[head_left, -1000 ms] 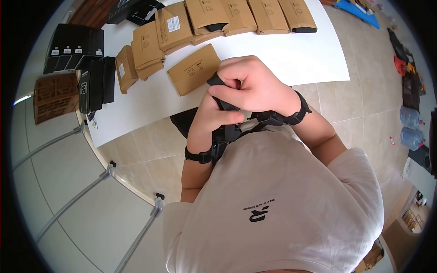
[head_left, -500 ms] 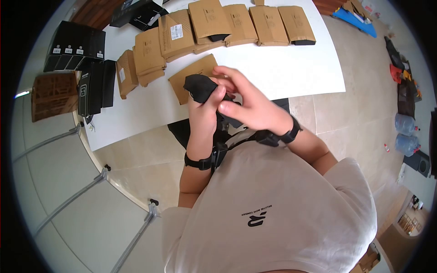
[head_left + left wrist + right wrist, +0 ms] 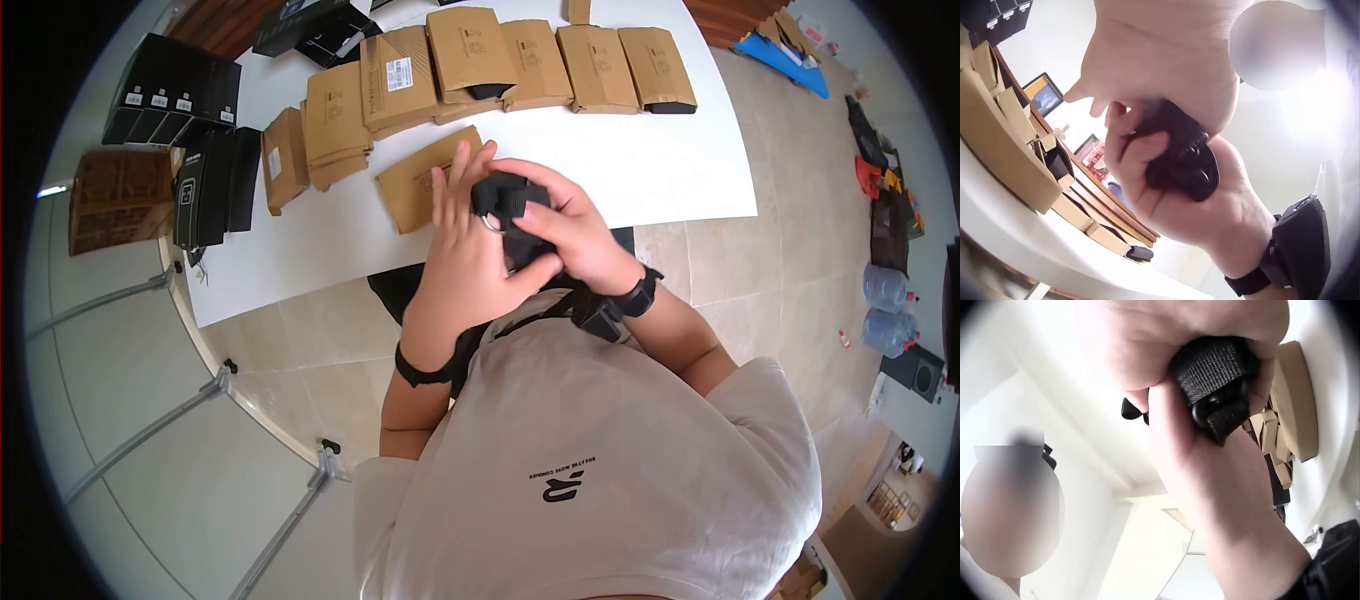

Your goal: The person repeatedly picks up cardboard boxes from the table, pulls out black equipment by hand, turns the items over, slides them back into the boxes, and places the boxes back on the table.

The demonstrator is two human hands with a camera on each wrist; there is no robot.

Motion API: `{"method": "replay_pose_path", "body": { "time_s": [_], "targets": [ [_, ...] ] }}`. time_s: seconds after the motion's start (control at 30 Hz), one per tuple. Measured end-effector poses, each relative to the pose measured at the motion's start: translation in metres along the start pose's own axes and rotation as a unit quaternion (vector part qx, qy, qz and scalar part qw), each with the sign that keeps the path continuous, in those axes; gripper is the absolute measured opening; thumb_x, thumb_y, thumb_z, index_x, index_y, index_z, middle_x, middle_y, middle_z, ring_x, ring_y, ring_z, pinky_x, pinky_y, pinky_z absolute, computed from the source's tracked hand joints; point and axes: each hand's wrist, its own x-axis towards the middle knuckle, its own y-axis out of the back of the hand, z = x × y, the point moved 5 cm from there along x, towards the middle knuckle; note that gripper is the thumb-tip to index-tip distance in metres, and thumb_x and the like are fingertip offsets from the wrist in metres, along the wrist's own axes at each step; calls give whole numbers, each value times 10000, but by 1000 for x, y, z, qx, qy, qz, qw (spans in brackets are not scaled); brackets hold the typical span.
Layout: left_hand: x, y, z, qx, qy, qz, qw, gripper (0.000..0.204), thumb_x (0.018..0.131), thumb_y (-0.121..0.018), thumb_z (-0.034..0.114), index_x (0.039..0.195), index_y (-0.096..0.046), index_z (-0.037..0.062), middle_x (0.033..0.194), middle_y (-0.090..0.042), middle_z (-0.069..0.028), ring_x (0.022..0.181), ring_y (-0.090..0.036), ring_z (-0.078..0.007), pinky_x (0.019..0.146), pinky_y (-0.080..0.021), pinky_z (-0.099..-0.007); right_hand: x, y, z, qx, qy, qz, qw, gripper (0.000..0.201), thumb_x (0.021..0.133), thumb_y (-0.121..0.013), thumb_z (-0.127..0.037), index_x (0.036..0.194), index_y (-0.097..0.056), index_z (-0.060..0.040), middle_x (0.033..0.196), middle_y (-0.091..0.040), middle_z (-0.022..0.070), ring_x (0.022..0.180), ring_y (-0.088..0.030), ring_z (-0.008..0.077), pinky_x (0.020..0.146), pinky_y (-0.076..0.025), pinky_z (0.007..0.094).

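A folded bundle of black webbing strap (image 3: 515, 195) with a metal ring is held in front of the chest. My right hand (image 3: 578, 235) grips it, thumb across its near face and fingers curled round the far side. My left hand (image 3: 445, 255) lies against the bundle's left side, its fingers straight and pointing away over the table, its thumb by the bundle's lower edge. In the left wrist view, dark rounded plastic parts show on the bundle (image 3: 1185, 165) between the right hand's fingers. Ribbed webbing and a black buckle show on the bundle (image 3: 1216, 378) in the right wrist view.
A flat cardboard box (image 3: 405, 205) lies on the white table (image 3: 290, 250) just beyond the left hand. Behind it stands a row of cardboard boxes (image 3: 600, 70). Black boxes (image 3: 200, 190) stand at the table's left. Water jugs (image 3: 888, 288) are on the right.
The strap bundle has passed from the left hand's grip to the right hand, now compact with its ring showing. The left hand's fingers have straightened out.
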Motion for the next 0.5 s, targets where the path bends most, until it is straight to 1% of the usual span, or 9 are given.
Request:
{"method": "replay_pose_path", "body": {
  "time_s": [0.03, 0.07, 0.1, 0.17, 0.23, 0.3, 0.4, 0.43, 0.5],
  "targets": [
    [0, 5, -1, -23, -4, -37, 999, 950, 690, -812, 393, 1434, -353, 21, 1503, -339, -213, 1431, -221, -480, 1129, -152, -663, 1, 1, -9, 6, -23, 14, 1000, 413, 946, -620, -114, 1342, -546, -22, 1143, -650, 68, 987, -615, 109, 836, -522, 263],
    [-1, 14, -6, -62, -6, -26, 998, 1039, 685, -808, 446, 1477, -298, 6, 1505, -347, -223, 1438, -218, -473, 1146, -150, -627, 6, 6, -19, 0, -42, 24, 999, 408, 945, -623, -124, 1336, -553, -29, 1111, -658, 65, 927, -627, 108, 789, -527, 257],
    [-8, 17, -21, -109, -7, 28, 994, 1019, 668, -831, 406, 1448, -332, -20, 1462, -405, -225, 1417, -269, -462, 1146, -206, -583, 12, 15, -27, -7, -59, 34, 998, 404, 945, -625, -133, 1331, -560, -36, 1079, -667, 63, 867, -640, 107, 742, -531, 251],
    [-12, 33, -35, -20, 58, 66, 996, 971, 666, -847, 336, 1426, -366, -29, 1427, -444, -222, 1387, -316, -454, 1127, -269, -548, 31, 35, -39, -50, -61, 28, 996, 388, 932, -650, -169, 1294, -594, -44, 1037, -674, 51, 767, -636, 100, 675, -525, 249],
    [-20, 25, -70, 94, 76, 71, 990, 942, 649, -868, 322, 1397, -410, -21, 1400, -467, -227, 1357, -351, -453, 1112, -313, -526, 50, 48, -50, -113, -80, 21, 990, 390, 923, -672, -200, 1276, -612, -44, 1049, -676, 38, 808, -635, 88, 703, -521, 238],
    [-31, 13, -96, 91, 107, 55, 989, 961, 616, -885, 344, 1378, -430, -23, 1414, -458, -227, 1360, -348, -452, 1114, -318, -526, 72, 57, -47, -135, -85, -21, 987, 423, 901, -707, -258, 1259, -631, -47, 1091, -680, 27, 946, -615, 81, 813, -492, 213],
    [-31, -1, -101, 143, 107, 56, 982, 945, 593, -897, 339, 1356, -460, -5, 1373, -473, -214, 1296, -408, -442, 1080, -351, -518, 100, 62, -31, -235, -99, -129, 958, 437, 886, -723, -295, 1241, -651, -50, 1116, -683, 34, 996, -604, 100, 883, -465, 230],
    [-31, -4, -100, 148, 100, 56, 982, 945, 593, -897, 339, 1356, -460, -5, 1373, -473, -214, 1296, -408, -442, 1080, -351, -518, 102, 56, -34, -265, -115, -159, 944, 354, 897, -714, -193, 1216, -663, -47, 1090, -685, 14, 965, -615, 84, 866, -482, 222],
    [-30, -6, -103, 146, 149, 86, 974, 908, 572, -906, 266, 1334, -479, 17, 1283, -496, -224, 1201, -463, -417, 1042, -384, -485, 108, 52, -32, -292, -141, -180, 929, 352, 885, -722, -201, 1197, -674, -46, 1079, -688, 18, 964, -616, 93, 871, -479, 227]
  ]
}}
